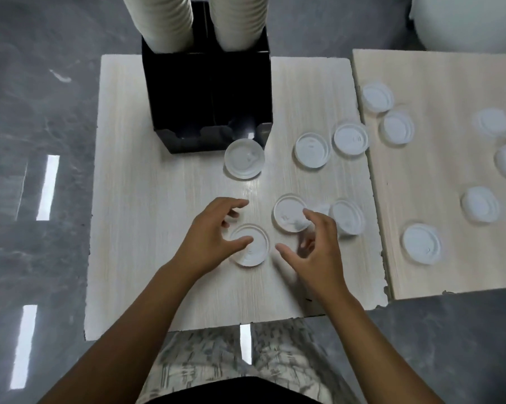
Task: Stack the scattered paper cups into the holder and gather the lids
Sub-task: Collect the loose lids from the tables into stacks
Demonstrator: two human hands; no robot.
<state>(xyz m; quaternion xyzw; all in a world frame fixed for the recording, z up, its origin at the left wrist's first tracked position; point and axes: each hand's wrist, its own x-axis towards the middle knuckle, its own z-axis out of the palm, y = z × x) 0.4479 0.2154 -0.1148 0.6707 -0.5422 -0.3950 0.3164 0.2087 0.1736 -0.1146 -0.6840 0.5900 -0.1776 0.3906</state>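
- The left hand [213,228] reaches in from the lower left, palm down, fingers spread and loosely curved; its thumb lies across the top of a white lid [250,246], the other fingers arch above the lid's far-left edge. It grasps nothing.
- The right hand [315,243] comes in from the lower right, palm down, thumb pointing left toward that lid, forefinger tip on or just over the near-right edge of a second lid [289,212]. Its fingers are relaxed and hold nothing.
- Both forearms are bare and angle inward over the near edge of the counter [146,228].
- Just right of the second lid a third lid [347,217] lies, partly hidden by the right hand.
- Farther off, one lid [244,158] touches the front of the black holder [208,97]; two more lids [312,151] [350,138] lie to its right.
- The holder stands at the counter's far side with two tall stacks of paper cups [158,21] [238,21] rising from it.
- A second counter panel [438,258] to the right carries six more scattered lids [420,243].
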